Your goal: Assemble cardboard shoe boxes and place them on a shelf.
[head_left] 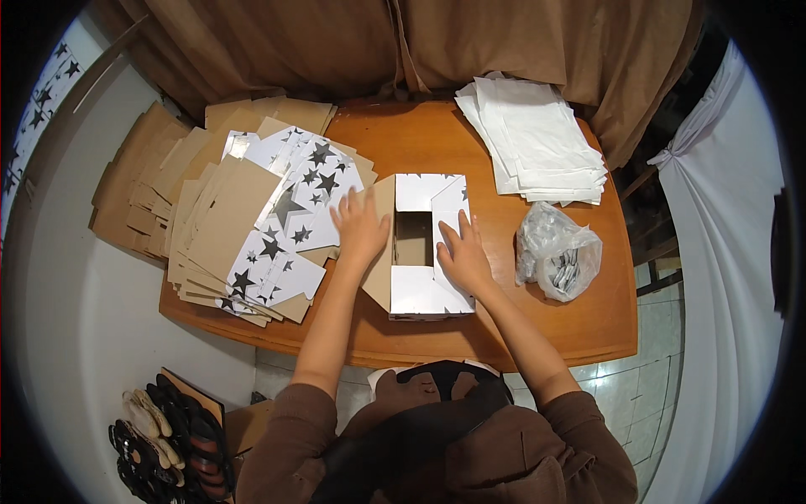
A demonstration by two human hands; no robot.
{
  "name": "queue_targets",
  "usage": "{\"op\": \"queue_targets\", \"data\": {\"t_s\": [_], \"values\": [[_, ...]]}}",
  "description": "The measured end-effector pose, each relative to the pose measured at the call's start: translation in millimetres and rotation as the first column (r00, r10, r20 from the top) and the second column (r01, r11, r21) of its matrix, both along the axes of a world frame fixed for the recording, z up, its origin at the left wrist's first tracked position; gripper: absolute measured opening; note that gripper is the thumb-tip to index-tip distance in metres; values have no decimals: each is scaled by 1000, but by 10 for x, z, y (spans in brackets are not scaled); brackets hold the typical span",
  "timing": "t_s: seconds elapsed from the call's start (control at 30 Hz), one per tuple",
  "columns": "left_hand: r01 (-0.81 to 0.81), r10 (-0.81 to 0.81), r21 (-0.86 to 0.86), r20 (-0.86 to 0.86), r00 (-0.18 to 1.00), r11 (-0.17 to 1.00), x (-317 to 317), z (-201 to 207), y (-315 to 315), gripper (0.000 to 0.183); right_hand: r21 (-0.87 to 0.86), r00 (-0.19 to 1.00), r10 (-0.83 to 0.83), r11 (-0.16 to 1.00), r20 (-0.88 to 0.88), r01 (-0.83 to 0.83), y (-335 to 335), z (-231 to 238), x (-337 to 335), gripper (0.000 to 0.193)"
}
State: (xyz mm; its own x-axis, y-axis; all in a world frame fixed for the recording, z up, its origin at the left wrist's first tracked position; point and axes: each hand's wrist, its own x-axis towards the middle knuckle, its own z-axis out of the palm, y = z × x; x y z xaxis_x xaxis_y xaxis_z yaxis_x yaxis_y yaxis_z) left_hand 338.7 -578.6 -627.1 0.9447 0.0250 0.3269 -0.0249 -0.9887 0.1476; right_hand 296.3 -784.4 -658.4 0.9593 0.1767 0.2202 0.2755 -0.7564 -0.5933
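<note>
A white cardboard box (pixel 420 290) with black stars stands on the wooden table in front of me. Its near, far and right flaps are folded inward, leaving a gap that shows the brown inside. The left flap (pixel 379 260) sticks outward, brown side up. My left hand (pixel 361 228) is at that flap's outer edge, fingers spread; whether it touches the flap is hard to tell. On the folded right flap rests my right hand (pixel 463 259), its fingers stretched out. Neither hand grips anything.
Flat star-printed cardboard blanks (pixel 222 210) lie stacked at the left, overhanging the table (pixel 504 336). White sheets (pixel 537 139) are piled at the far right. A clear plastic bag (pixel 556 252) of small items sits right of the box. Footwear (pixel 168 437) fills the floor at lower left.
</note>
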Motion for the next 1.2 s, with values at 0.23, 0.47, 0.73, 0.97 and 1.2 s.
{"op": "queue_targets", "data": {"t_s": [0.23,0.47,0.73,0.97,1.2], "values": [[-34,-142,-780,-156,978,625,-226,237,230,61,74,999,-38,997,8,37,-54,-51,20,45],[209,-541,-907,-24,840,365,-259,66,-198,68,160,1000,-15,987,-22,18,-23,-52,-2,45],[178,-198,-106,-220,955,978,-488,-204,-527,59,48,994,-96,994,-59,99,-57,4,-34,45],[62,-110,-206,-233,966,977,-458,-332,-523,50,33,989,-117,992,-89,120,-59,-91,-9,47],[59,-65,-32,-235,970,998,-478,-368,-503,51,78,981,-122,988,-152,135,-12,-29,-31,46]]}}
